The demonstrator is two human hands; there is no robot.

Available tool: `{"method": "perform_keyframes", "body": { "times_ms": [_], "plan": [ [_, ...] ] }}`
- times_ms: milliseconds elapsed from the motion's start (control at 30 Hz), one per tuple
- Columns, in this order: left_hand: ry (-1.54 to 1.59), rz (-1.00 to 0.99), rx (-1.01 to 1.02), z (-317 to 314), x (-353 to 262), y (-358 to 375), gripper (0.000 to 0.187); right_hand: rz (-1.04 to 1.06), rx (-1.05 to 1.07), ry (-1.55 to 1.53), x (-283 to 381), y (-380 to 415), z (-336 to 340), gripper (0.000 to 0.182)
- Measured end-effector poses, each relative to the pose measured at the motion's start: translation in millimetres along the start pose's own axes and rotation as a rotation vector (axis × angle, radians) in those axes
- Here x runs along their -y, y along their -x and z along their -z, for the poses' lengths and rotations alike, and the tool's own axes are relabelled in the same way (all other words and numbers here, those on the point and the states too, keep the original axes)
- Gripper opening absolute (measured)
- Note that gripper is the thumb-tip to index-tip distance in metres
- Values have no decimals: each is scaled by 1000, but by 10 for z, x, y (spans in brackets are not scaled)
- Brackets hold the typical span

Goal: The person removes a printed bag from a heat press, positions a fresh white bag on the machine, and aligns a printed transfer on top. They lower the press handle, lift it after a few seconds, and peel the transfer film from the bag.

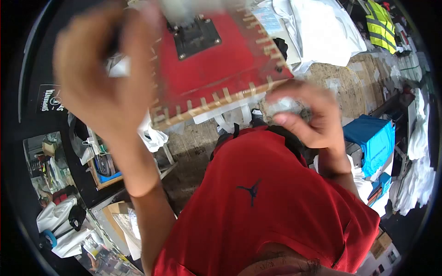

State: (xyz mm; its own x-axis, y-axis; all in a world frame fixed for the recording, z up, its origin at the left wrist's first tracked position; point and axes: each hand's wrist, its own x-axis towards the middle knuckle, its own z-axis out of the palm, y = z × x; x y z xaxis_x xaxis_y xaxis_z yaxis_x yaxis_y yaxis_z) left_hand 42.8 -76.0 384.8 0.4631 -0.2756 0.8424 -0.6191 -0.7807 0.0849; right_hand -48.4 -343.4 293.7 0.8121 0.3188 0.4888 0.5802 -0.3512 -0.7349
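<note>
A red board (225, 60) with short strips of tape along its edges lies in front of me at the top of the view. A black metal plate (198, 39) with screws is set on it, under a blurred pale machine part (195, 10). My left hand (108, 69) is raised over the board's left side, close to the camera, its curled fingers smeared by motion; whether it holds anything does not show. Beside the board's near right corner is my right hand (313, 115), thumb and fingers apart, with nothing seen in it.
White fabric (322, 32) is heaped beyond the board at the right. A blue cloth (370, 138) covers something on my right, with white cloth (419, 129) hanging farther out. A yellow vest (381, 27) hangs at the far right. A wooden-framed tray (106, 168) stands at left.
</note>
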Motion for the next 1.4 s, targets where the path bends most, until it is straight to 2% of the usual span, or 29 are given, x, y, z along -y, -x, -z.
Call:
{"method": "perform_keyframes", "body": {
  "times_ms": [33, 67, 100, 200, 267, 333, 433, 467, 500, 533, 567, 600, 633, 700, 733, 767, 800, 867, 933, 1100, 1167, 1333, 1400],
  "plan": [
    [27, -14, 122, 31, -128, 236, 12, 118, -197, -95, 31, -199, -67, 25],
    [77, 109, 242, 48, -315, 393, 10, 211, -266, -62, 34, -393, -157, 24],
    [117, 120, 316, -12, -316, 570, 10, 307, -333, -28, 38, -571, -262, 23],
    [296, 219, 493, -301, -153, 1011, 11, 220, -135, 151, -124, -842, -794, 21],
    [239, 261, 679, -549, -48, 1185, 15, 190, -105, 146, -432, -894, -1059, 21],
    [269, 241, 704, -725, -8, 1235, 18, 158, -76, 150, -668, -902, -1177, 20],
    [321, 259, 920, -999, 57, 1414, 16, -5, -20, 135, -986, -733, -1214, 20],
    [341, 233, 918, -1136, 100, 1625, 16, -38, -3, 119, -1124, -607, -1277, 20],
    [341, 235, 821, -1285, 139, 1902, 16, -64, 0, 166, -1268, -476, -1390, 21],
    [351, 234, 725, -1384, 156, 2069, 17, 82, 5, 263, -1406, -409, -1454, 22],
    [352, 211, 703, -1412, 162, 2117, 20, 86, -58, 228, -1471, -363, -1492, 28],
    [367, 178, 678, -1439, 184, 2152, 23, -68, 113, 156, -1412, -361, -1391, 42],
    [434, 150, 615, -1390, 247, 2223, 29, -82, 227, 127, -1445, -323, -1366, 57],
    [556, 96, 523, -1592, 327, 2220, 35, 144, 121, -136, -1646, -352, -1422, 75],
    [579, 83, 515, -1727, 345, 2163, 35, 255, 161, -89, -1730, -360, -1428, 83],
    [587, 78, 523, -1813, 370, 2169, 35, 193, 217, -116, -1733, -288, -1463, 87],
    [603, 50, 540, -1929, 380, 2107, 36, 260, 218, -50, -1711, -376, -1366, 86],
    [585, 56, 575, -1967, 351, 2149, 36, 253, 157, 36, -1770, -354, -1546, 86],
    [566, 57, 598, -1953, 369, 2204, 37, 274, 202, 93, -1848, -343, -1663, 83],
    [538, 60, 616, -1906, 394, 2346, 39, 276, 221, 65, -2010, -232, -1733, 83],
    [526, 48, 607, -1931, 418, 2406, 39, 369, 219, 93, -2174, -226, -1747, 76],
    [488, 51, 603, -1882, 447, 2540, 41, 358, 147, 94, -2245, -158, -1846, 69],
    [478, 44, 594, -1869, 470, 2603, 41, 302, 211, 110, -2226, -159, -1837, 65]
  ]
}}
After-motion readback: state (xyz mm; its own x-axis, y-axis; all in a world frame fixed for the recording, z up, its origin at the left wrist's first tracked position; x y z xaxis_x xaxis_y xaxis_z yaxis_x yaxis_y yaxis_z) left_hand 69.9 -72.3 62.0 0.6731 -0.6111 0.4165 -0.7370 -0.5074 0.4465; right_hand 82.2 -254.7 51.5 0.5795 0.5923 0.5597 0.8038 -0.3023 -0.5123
